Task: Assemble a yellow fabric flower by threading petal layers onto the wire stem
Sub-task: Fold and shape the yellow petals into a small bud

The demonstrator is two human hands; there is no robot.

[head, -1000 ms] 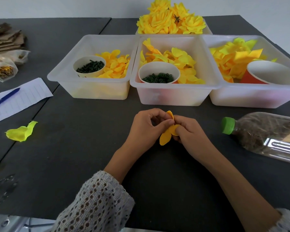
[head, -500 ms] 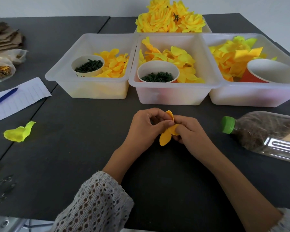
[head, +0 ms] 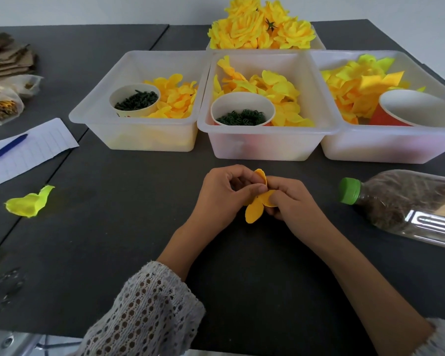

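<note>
1. Centre frame: left hand and right hand both pinch one small orange-yellow petal layer just above the table. Wire stem hidden; can't tell if it's threaded.
2. Risk: thin fabric slips or tears at the hole if forced.
3. Right: bottle lying on its side could roll if elbowed.
4. Upper centre: middle bin holds the spare petals, within reach.

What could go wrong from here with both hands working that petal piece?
1. Both hands, left and right, pinch one small petal layer; the stem is hidden between the fingers, so a missed threading may go unseen.
2. The bottle lies on its side close to the right hand; a nudge could roll it.
3. Reaching for the bins may loosen the grip.
</note>
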